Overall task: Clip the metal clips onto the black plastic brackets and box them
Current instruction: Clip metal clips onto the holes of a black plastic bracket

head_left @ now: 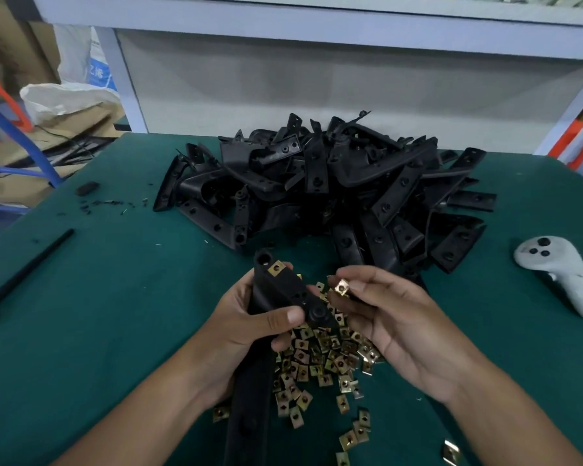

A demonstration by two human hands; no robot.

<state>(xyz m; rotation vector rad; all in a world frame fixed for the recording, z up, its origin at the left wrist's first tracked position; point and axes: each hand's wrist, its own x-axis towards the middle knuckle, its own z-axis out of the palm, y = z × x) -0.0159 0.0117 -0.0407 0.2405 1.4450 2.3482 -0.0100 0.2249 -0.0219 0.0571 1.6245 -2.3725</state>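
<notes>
2 bare hands meet in the lower middle of the frame, over a green table (98, 314). The left hand (246, 324) grips a long black plastic bracket (283, 290), with its thumb pressed on top and its fingers curled under. The bracket points up and away, and its lower end runs down to the bottom edge of the frame. 1 gold metal clip (276, 268) already sits on the bracket near its top end. The right hand (394, 321) pinches another metal clip (342, 287) between thumb and first finger, just beside the bracket. The other fingers of that hand are loosely curled.

Many loose clips (320, 358) lie in a heap on the table under both hands and spill toward the bottom of the frame. Behind the hands, in the middle of the frame, sits a big pile of black brackets (334, 183). At the right edge lies a white handheld controller (562, 267). At the left lies a thin black rod (27, 270), and higher up a small black block (87, 188) with tiny black bits near it.
</notes>
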